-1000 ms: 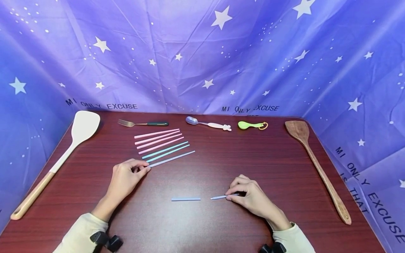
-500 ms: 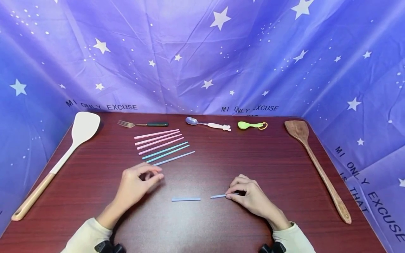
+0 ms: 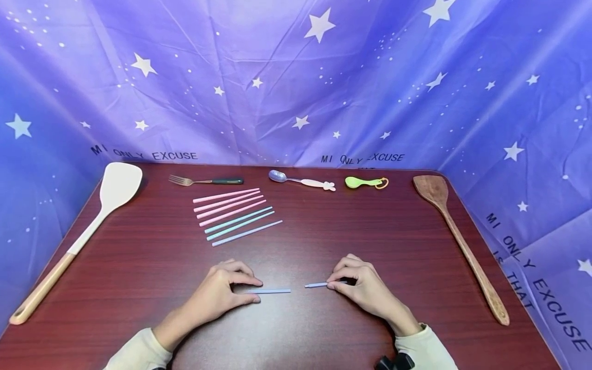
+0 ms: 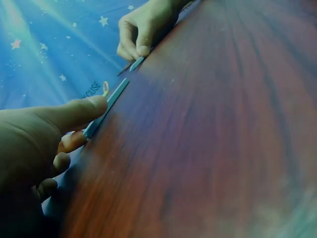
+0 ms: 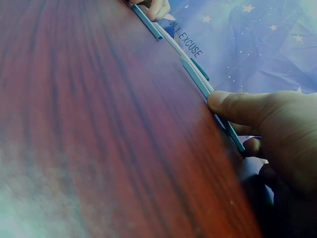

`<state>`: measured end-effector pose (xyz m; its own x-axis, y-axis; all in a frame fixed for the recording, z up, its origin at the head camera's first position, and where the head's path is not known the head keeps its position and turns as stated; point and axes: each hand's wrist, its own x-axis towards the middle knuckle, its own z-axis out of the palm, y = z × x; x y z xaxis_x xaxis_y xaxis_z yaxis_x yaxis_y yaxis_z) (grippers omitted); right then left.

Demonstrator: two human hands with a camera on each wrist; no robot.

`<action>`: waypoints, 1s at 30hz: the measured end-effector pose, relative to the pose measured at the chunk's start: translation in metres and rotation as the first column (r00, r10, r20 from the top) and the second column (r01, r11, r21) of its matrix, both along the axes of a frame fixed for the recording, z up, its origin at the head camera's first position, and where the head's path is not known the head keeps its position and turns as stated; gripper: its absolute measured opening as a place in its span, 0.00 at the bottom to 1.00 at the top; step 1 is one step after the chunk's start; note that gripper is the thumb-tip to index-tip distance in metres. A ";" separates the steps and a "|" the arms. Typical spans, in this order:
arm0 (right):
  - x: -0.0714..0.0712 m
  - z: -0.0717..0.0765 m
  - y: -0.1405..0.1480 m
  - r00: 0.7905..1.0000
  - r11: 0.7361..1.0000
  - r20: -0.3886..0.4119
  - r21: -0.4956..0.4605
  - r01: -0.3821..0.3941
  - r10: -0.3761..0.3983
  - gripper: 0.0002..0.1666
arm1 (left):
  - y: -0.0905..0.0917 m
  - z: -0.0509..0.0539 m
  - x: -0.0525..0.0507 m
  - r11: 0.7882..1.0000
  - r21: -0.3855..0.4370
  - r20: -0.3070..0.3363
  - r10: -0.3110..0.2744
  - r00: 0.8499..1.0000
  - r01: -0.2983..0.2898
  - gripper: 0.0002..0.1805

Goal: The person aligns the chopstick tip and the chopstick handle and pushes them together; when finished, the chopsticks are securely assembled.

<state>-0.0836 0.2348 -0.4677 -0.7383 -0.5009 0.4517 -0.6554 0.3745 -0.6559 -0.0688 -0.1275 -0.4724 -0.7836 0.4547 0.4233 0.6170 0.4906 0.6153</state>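
A short blue chopstick piece (image 3: 275,291) lies on the table between the thumb and forefinger of my left hand (image 3: 222,288). In the head view, those fingertips stand on either side of it with a gap. My right hand (image 3: 363,282) pinches a second blue chopstick piece (image 3: 316,285) between thumb and fingers. That piece has a narrower tip, which points left at the first one. The two pieces are roughly in line and apart. Both appear in the left wrist view, where the lying piece (image 4: 116,91) is beside my left thumb.
Behind my left hand lie a whole blue chopstick (image 3: 247,233), two teal chopsticks (image 3: 240,222) and several pink chopsticks (image 3: 226,203). A fork (image 3: 208,181), a spoon (image 3: 305,181) and a green measuring spoon (image 3: 365,182) line the back. A white spatula (image 3: 120,187) and a wooden spatula (image 3: 458,241) flank the table.
My left hand has left the whole blue chopstick and moved right and nearer, to the left end of the lying piece. My right hand keeps its pinch, almost still.
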 end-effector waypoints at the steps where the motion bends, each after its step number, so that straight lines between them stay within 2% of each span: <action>1: 0.000 0.000 0.000 1.000 1.000 -0.002 -0.004 -0.001 0.001 0.12 | 0.000 -0.001 0.000 1.000 -0.006 -0.013 -0.006 1.000 0.006 0.14; 5: 0.001 0.000 0.000 1.000 1.000 0.001 -0.004 0.009 -0.009 0.12 | 0.001 -0.002 0.001 1.000 -0.001 -0.039 -0.003 0.999 0.003 0.12; 10: 0.001 0.001 0.000 1.000 1.000 0.015 0.011 0.020 -0.020 0.12 | 0.002 -0.001 0.003 0.999 0.014 0.002 0.030 1.000 -0.030 0.10; 13: -0.001 0.005 -0.001 0.998 0.999 0.041 0.018 0.040 -0.041 0.11 | 0.002 0.004 0.001 0.998 0.032 0.032 0.049 0.998 -0.050 0.09; 17: -0.005 0.014 -0.001 0.995 0.996 0.053 0.028 0.079 -0.081 0.09 | 0.002 0.014 -0.007 0.993 0.071 0.041 0.088 0.995 -0.091 0.08; 25: -0.018 0.035 -0.010 0.992 0.992 0.021 0.013 0.126 -0.126 0.10 | 0.003 0.036 -0.031 0.981 0.076 -0.002 0.182 0.983 -0.181 0.06; 30: -0.028 0.047 -0.018 0.989 0.989 -0.011 -0.020 0.144 -0.145 0.09 | 0.005 0.046 -0.041 0.977 0.092 0.016 0.193 0.981 -0.194 0.05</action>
